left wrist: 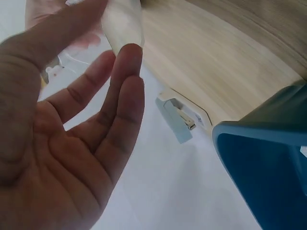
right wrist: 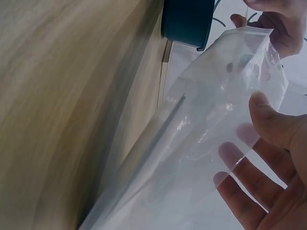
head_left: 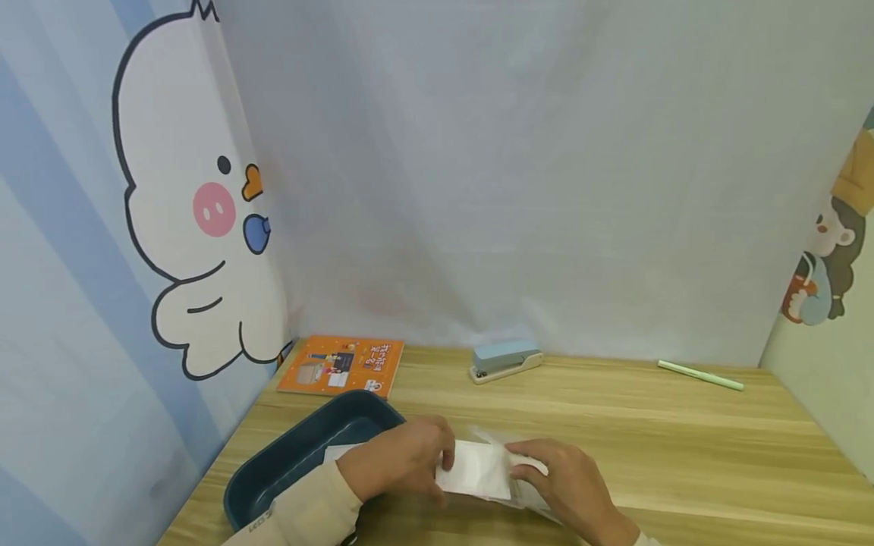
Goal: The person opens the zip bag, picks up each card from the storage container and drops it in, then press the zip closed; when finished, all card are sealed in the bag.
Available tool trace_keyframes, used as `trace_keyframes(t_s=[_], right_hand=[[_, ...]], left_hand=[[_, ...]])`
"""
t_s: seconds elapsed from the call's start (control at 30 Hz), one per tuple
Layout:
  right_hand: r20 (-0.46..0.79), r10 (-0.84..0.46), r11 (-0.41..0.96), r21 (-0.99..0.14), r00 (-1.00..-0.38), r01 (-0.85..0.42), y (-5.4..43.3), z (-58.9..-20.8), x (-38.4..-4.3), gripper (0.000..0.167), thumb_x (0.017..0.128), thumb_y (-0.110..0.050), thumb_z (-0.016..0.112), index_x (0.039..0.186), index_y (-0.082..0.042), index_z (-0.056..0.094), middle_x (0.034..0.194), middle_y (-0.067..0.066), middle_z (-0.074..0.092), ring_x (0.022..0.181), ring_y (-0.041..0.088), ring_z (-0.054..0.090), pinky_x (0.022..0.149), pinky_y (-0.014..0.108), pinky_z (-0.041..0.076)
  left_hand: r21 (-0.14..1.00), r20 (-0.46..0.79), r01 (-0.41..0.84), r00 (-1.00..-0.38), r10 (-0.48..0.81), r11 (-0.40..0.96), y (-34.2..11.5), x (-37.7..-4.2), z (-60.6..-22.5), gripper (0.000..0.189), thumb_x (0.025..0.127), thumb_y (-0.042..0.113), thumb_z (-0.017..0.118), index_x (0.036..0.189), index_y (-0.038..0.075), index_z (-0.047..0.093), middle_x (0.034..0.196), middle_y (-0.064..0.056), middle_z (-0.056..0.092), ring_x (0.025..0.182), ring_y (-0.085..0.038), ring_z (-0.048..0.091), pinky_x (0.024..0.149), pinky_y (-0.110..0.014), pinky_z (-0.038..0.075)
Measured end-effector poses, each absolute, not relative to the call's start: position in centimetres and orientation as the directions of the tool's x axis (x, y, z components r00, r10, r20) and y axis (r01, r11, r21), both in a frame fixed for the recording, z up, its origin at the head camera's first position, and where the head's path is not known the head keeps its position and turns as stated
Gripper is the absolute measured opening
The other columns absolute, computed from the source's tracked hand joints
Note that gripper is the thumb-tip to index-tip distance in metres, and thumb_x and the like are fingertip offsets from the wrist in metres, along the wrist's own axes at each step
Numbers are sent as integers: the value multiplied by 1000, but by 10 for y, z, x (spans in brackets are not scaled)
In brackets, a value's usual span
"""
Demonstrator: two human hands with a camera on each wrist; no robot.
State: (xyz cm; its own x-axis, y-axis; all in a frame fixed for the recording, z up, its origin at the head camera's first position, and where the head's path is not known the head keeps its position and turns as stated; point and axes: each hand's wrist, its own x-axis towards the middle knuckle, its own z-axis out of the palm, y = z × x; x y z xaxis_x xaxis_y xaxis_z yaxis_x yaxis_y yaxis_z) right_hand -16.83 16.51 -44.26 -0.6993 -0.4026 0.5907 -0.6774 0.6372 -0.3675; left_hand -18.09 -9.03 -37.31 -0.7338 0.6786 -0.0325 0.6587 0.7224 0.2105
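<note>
My left hand [head_left: 403, 459] pinches the left end of a white, flat, paper-like piece [head_left: 471, 466] low over the table. Its thumb and fingers close on that same white piece [left wrist: 123, 24] in the left wrist view. Around the right end lies a clear plastic bag [right wrist: 206, 124], long and wrinkled, slanting down toward the tabletop. My right hand [head_left: 570, 485] grips the bag's side; in the right wrist view its thumb lies on the near face and several fingers show through the film. A teal tray [head_left: 253, 462] stands beside my left forearm, with something white [head_left: 334, 453] inside.
An orange book [head_left: 341, 368] lies at the back left, just behind the tray. A blue and cream stapler [head_left: 505, 360] sits near the back wall. Farther right is a pale green pen [head_left: 699, 374]. Printed curtains border the wooden table [head_left: 717, 447].
</note>
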Motion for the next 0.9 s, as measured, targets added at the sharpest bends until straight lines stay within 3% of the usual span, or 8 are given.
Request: trace_keyframes(t_s=[0.2,0.4,0.53,0.77,0.9], right_hand=[[582,-413,629,-374,-700,-682,165,-442,-169,26,81,-22,81,106,-15,78,103,-2,76,90,19,73,72,30,58],[590,-407,624,-378,-698,-683,164,-441,-168,26,80,-20,81,106,-16,78,102,-3,76,89,18,72,72,31,58],[577,-397,637,-386,-713,-667,165,-441,-167,25,81,-22,81,106,-17,78,103,-4,75,90,17,72,72,31,58],[594,-388,647,-369,-705,-667,165,-441,-167,26,81,-23,82,106,-18,78,102,-4,75,90,15,72,72,31,58],[590,-387,647,-374,-709,-665,166,-441,-166,26,79,-20,83,105,-16,78,102,-4,75,89,16,72,72,30,58]], left_hand=[[287,-91,659,-703,705,695,-86,-184,-375,26,72,10,90,94,14,76,121,-3,54,80,3,57,74,-14,47],[271,-92,703,-660,745,657,-84,-186,-377,28,82,-6,73,105,9,78,124,-6,55,91,-1,59,78,-14,47],[279,-30,703,-674,738,654,-84,-187,-381,23,86,-4,72,105,7,78,123,-7,58,92,-2,61,76,-13,47],[417,46,624,-741,670,661,-86,-187,-387,12,87,6,79,99,6,77,117,-5,60,81,1,62,70,-14,49],[404,64,621,-752,657,672,-87,-186,-390,11,87,12,79,98,10,78,115,-2,62,87,-3,62,72,-15,49]])
